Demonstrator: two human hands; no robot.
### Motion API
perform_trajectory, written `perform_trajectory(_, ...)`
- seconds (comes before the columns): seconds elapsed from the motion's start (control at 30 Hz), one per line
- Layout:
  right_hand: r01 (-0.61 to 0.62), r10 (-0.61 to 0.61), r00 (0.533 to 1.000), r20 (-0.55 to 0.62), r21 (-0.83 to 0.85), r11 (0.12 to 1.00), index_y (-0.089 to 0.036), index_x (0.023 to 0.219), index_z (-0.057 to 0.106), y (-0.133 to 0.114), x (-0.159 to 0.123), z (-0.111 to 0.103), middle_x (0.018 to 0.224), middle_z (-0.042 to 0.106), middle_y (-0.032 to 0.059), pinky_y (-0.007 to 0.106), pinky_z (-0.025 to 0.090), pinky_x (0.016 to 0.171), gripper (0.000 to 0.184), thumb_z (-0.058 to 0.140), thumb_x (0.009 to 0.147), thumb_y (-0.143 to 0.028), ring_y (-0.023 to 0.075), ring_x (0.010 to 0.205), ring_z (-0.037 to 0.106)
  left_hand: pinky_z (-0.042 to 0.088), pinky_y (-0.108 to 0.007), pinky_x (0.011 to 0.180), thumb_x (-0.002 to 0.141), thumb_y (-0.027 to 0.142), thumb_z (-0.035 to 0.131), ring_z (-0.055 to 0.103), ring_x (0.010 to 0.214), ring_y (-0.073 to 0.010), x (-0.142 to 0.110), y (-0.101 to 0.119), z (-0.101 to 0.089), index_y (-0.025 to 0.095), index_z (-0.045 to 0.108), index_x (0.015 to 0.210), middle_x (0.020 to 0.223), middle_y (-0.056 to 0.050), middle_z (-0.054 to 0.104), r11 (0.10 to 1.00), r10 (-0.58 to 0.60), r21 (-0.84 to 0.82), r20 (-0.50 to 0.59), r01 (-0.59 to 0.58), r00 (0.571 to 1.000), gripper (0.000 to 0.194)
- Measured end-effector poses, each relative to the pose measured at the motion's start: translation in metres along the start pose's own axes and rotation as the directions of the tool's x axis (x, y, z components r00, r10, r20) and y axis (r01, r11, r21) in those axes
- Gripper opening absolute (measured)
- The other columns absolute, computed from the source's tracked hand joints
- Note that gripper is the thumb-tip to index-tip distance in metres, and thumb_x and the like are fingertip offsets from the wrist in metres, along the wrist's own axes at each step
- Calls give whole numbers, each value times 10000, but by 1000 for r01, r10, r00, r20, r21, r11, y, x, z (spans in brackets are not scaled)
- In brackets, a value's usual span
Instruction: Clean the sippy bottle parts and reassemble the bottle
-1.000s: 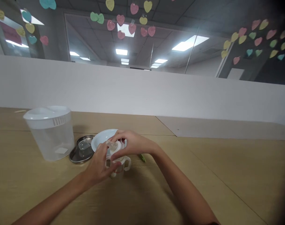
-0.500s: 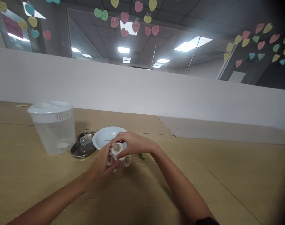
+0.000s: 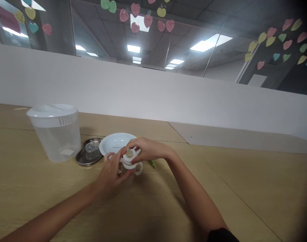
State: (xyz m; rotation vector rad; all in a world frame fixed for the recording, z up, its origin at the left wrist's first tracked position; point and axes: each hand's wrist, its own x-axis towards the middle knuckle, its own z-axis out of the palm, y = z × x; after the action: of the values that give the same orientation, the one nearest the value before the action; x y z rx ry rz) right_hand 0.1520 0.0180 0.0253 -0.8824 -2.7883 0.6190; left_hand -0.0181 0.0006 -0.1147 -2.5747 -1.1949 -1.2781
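A clear baby bottle with two side handles, a white collar and a pale nipple stands upright before me at the table's middle. My left hand wraps round its body from the left, the thumb across the front. From above and the right, my right hand grips the white collar between thumb and fingers. Just behind the bottle lies a white plate, partly covered by my hands. Left of the plate is a metal kidney dish with a clear plastic dome-shaped cap in it.
A translucent plastic bucket with a white lid stands at the left. A green thing shows partly under my right wrist. The white wall rises behind the wooden table.
The nipple, tilted left before, now points more upright. My right hand has shifted slightly on the collar. The whole view has moved a little.
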Motion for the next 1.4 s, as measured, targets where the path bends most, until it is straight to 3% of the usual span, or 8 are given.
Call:
perform_trajectory(0.13, 8, -8, 1000, 21, -4, 1000, -222, 1018, 633, -1, -3, -2, 1013, 611, 9, 246, 434, 775, 356, 661, 682, -109, 144, 921, 547, 221, -518, 985, 819, 464, 523, 538, 1073, -294, 1, -1, 0, 160, 267, 1309, 1176, -148, 580, 1000, 5, 23, 8, -5, 1000, 631)
perform_trajectory(0.5, -15, 15, 1000, 13, 29, 999, -193, 1023, 565, 7, -1, -2, 1023, 566, 18, 233, 438, 708, 364, 589, 673, -97, 130, 857, 528, 199, -512, 993, 811, 478, 537, 571, 1030, -287, 1, -5, -1, 153, 199, 1340, 1101, -126, 625, 999, 35, 18, -20, -35, 999, 707)
perform_trajectory(0.87, -23, 21, 1000, 23, 90, 996, -211, 1042, 601, -3, 0, -3, 1046, 580, 13, 237, 432, 772, 322, 636, 723, -189, 136, 942, 522, 184, -524, 1017, 806, 492, 539, 525, 1105, -292, 0, -5, -1, 159, 238, 1339, 1200, -146, 573, 1000, 0, -21, -15, -1, 1000, 697)
perform_trajectory(1.07, -61, 61, 998, 8, 16, 998, -197, 965, 625, -3, 2, 3, 895, 614, -6, 213, 390, 642, 267, 673, 706, -239, 121, 775, 529, 201, -530, 1005, 809, 488, 540, 512, 1121, -288, 0, -4, -1, 169, 221, 1349, 1222, -149, 553, 999, 5, -42, -11, -5, 1000, 704)
perform_trajectory(1.2, -203, 190, 976, -102, -144, 968, -182, 866, 613, -8, 6, 11, 752, 598, -6, 213, 322, 541, 302, 693, 690, -413, 120, 646, 500, 214, -553, 993, 782, 504, 562, 530, 1090, -297, 2, -3, -1, 158, 235, 1338, 1219, -162, 552, 999, -27, -46, -8, 27, 1000, 732)
perform_trajectory(1.3, -399, 334, 910, -245, -301, 866, -154, 757, 594, -16, 13, 18, 676, 592, 39, 243, 290, 518, 467, 576, 727, -620, 150, 601, 498, 236, -552, 985, 757, 489, 584, 513, 1106, -305, 3, -2, 1, 175, 346, 1264, 1242, -163, 528, 998, -45, -35, -17, 44, 999, 642)
perform_trajectory(1.4, -455, 358, 885, -298, -387, 802, -150, 658, 587, -22, 16, 20, 624, 586, 73, 263, 276, 523, 561, 435, 796, -673, 169, 590, 511, 241, -541, 984, 757, 454, 584, 517, 1091, -296, 3, -2, 1, 178, 406, 1195, 1163, -141, 570, 998, -45, -46, -8, 44, 999, 547)
